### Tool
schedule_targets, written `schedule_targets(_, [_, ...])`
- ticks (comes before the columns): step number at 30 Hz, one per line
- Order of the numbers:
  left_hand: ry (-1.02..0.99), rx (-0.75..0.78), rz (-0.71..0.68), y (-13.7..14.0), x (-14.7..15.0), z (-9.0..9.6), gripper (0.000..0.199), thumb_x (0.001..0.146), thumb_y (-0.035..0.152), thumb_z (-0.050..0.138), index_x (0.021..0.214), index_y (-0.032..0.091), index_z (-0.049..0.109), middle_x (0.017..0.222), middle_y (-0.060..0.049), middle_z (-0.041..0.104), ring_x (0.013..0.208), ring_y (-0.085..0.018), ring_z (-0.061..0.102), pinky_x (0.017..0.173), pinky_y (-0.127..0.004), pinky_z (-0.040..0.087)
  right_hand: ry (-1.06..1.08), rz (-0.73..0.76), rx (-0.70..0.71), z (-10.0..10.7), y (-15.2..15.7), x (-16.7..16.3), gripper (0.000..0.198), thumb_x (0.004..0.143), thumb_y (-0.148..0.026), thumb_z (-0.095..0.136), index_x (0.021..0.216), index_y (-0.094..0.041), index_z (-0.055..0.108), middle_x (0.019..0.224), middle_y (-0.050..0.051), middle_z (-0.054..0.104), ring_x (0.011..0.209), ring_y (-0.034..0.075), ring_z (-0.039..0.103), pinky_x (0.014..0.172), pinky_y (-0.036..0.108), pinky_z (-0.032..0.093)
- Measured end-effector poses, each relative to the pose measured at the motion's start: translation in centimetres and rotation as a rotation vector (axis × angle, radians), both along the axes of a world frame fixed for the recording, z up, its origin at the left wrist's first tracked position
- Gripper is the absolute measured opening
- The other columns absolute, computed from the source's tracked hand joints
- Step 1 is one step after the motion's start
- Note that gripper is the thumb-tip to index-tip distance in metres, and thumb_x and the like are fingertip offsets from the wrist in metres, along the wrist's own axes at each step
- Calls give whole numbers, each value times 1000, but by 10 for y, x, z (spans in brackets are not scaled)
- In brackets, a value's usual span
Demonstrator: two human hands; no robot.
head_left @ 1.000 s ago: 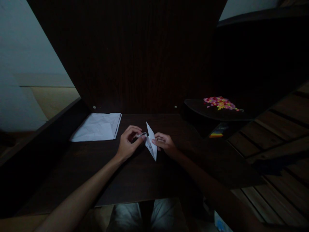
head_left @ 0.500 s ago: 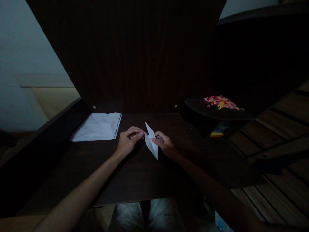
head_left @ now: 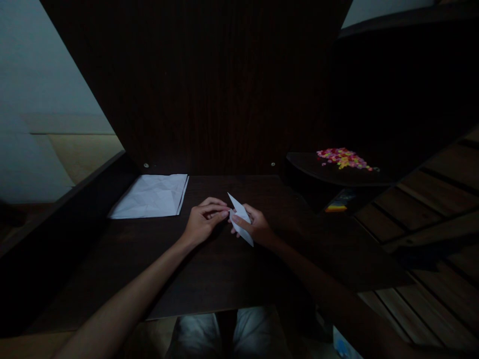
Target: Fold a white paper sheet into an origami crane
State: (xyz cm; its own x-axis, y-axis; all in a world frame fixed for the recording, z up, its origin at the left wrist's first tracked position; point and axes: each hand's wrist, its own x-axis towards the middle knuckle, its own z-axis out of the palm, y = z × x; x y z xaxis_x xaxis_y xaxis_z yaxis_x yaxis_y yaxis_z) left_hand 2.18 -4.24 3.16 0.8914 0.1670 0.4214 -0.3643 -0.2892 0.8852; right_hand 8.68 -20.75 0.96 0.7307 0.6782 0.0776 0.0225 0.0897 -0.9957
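Observation:
A small white piece of origami paper (head_left: 237,204), folded into pointed flaps like wings, is held above the desk between my two hands. My left hand (head_left: 202,220) pinches a thin tip at its left side between thumb and fingers. From the right, my right hand (head_left: 257,225) grips the body of the folded paper, thumb across the front and fingers behind it. One sharp point sticks up and another points down to the right. The folds at the middle are partly covered by my right thumb.
A stack of creased white paper sheets (head_left: 153,195) lies at the desk's back left. On a low curved shelf (head_left: 299,162) to the right is a pile of small colourful pieces (head_left: 346,158). A dark panel (head_left: 209,89) rises behind the desk (head_left: 202,284).
Both hands stay close together. The folded paper has shifted slightly right and tilted, and my right thumb now lies further across it. My left fingers have moved slightly right.

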Motion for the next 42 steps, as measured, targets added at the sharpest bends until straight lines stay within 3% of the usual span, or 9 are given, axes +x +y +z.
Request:
schedule_targets(14, [52, -97, -31, -1, 4, -5, 18, 71, 34, 71, 78, 18, 72, 91, -8, 65, 84, -20, 63, 75, -34, 51, -53, -67, -32, -1, 0, 0, 35, 74, -44, 65, 94, -16, 57, 70, 1, 62, 55, 13, 63, 45, 22, 50])
schedule_targets(20, [137, -189, -2, -3, 4, -8, 29, 67, 33, 74, 90, 16, 70, 82, -6, 68, 73, -17, 63, 70, -31, 52, -88, -126, -39, 2, 0, 0, 33, 75, -44, 65, 92, -17, 57, 67, 0, 61, 53, 12, 61, 44, 21, 49])
schedule_targets(26, [197, -260, 31, -6, 2, -7, 33, 63, 33, 77, 89, 13, 69, 74, -5, 69, 68, -17, 65, 67, -30, 53, -89, -140, -52, 3, -1, 0, 34, 74, -45, 65, 92, -16, 57, 66, 0, 61, 54, 12, 61, 46, 21, 49])
schedule_targets(42, [234, -234, 7, -11, 0, -5, 27, 69, 39, 71, 80, 15, 67, 68, -4, 68, 62, -16, 63, 58, -27, 51, -83, -132, -49, 2, -1, 0, 34, 74, -46, 64, 90, -17, 58, 72, 1, 62, 56, 13, 62, 46, 21, 49])
